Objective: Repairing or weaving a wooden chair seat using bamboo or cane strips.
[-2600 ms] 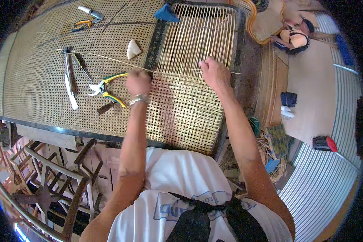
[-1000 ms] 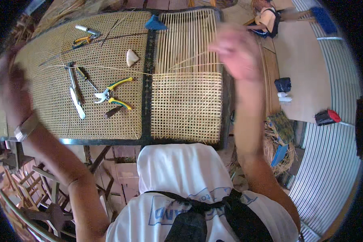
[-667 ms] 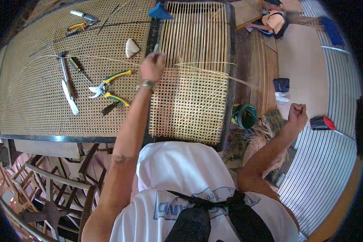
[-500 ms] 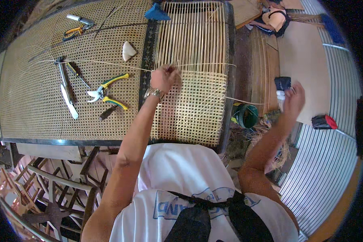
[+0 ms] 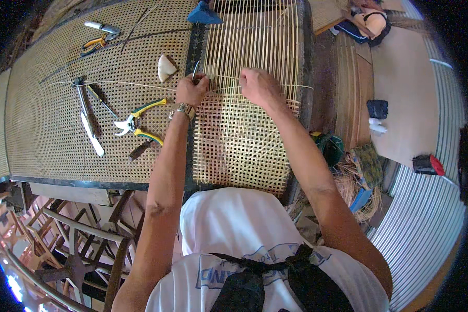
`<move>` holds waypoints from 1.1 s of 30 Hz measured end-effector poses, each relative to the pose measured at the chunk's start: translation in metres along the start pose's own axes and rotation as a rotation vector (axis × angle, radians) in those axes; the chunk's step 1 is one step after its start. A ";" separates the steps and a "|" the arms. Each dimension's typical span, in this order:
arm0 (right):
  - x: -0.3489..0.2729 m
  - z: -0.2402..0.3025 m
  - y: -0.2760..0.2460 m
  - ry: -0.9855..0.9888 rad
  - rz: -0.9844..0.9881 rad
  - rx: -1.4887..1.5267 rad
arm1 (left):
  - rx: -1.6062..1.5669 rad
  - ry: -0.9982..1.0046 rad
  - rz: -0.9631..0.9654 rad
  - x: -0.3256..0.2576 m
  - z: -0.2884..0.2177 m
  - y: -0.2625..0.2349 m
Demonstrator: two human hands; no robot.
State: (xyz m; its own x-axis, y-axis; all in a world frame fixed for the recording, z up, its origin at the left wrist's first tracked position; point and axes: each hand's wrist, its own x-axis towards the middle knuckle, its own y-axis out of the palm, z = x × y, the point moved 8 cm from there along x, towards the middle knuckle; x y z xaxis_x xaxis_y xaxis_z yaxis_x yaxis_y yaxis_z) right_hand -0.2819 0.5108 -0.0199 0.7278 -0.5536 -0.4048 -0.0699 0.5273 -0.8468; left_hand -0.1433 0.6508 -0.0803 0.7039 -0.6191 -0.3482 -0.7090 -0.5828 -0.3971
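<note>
Hands curled on half-woven cane panel (image 5: 244, 140), left hand (image 5: 191, 89) pinching cane strand (image 5: 140, 85), right hand (image 5: 258, 86) pressing weave.

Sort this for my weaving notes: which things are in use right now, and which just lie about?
In use: left hand, right hand, cane strand, half-woven cane panel.
Lying about: yellow-handled pliers, hammer, white wedge, blue clamp.

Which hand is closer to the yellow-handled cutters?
The left hand. It rests at the panel's edge just right of the yellow-handled cutters; the right hand is farther right, over the cane strands.
</note>
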 end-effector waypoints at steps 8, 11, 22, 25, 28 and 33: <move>-0.001 -0.010 0.008 0.012 -0.109 -0.138 | -0.301 -0.027 0.041 0.015 0.032 0.044; 0.002 -0.014 0.006 0.036 -0.133 -0.132 | -0.160 -0.039 0.030 0.011 0.023 0.043; -0.018 -0.009 -0.006 0.105 -0.179 -0.039 | 0.115 -0.155 -0.016 0.015 0.023 0.046; -0.019 -0.015 0.001 0.125 -0.163 -0.009 | -0.647 -0.392 0.173 0.014 0.051 0.069; -0.022 -0.012 -0.002 0.157 -0.125 0.003 | -0.708 -0.444 0.172 0.010 0.056 0.069; -0.025 -0.004 -0.001 0.119 -0.160 0.002 | -0.599 -0.362 0.224 0.012 0.063 0.066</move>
State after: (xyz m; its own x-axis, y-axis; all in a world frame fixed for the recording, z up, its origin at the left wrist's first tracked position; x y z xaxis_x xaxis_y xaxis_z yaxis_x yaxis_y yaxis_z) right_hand -0.3032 0.5217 -0.0107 0.6434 -0.7031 -0.3028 0.0420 0.4274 -0.9031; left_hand -0.1786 0.6377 -0.1640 0.4362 -0.6051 -0.6660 -0.6664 -0.7146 0.2128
